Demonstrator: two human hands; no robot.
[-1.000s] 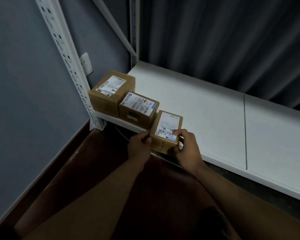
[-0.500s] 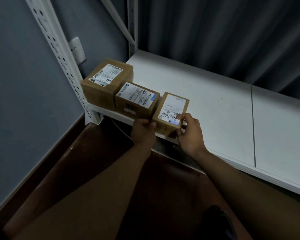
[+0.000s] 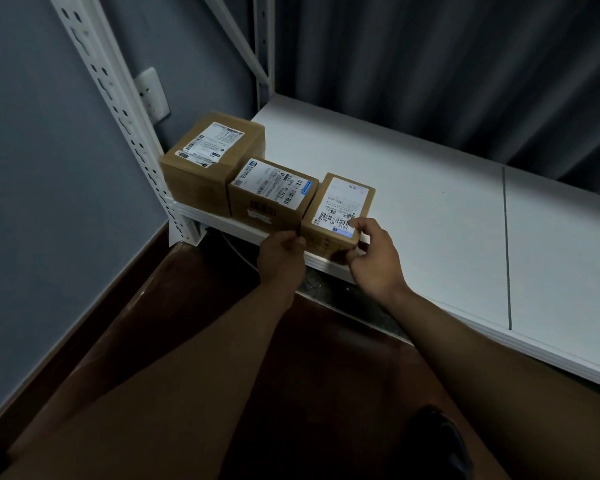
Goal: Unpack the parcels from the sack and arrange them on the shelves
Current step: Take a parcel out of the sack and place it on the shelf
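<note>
Three brown cardboard parcels with white labels stand in a row at the left end of the white shelf (image 3: 430, 216). The largest parcel (image 3: 208, 161) is at the far left, a middle parcel (image 3: 267, 199) is beside it, and the small third parcel (image 3: 340, 209) is rightmost, near the front edge. My right hand (image 3: 368, 258) grips the third parcel's front right corner, fingers on its label. My left hand (image 3: 281, 254) is curled against its front left corner, where it meets the middle parcel. No sack is in view.
A white perforated upright (image 3: 125, 112) stands left of the parcels, with a wall socket (image 3: 151, 95) behind it. A diagonal brace (image 3: 239, 39) and rear post rise at the back. Dark curtain hangs behind the shelf. Bare shelf board stretches to the right. Dark brown floor lies below.
Both hands have pushed the small parcel further onto the shelf and in beside the middle parcel. The view has shifted slightly.
</note>
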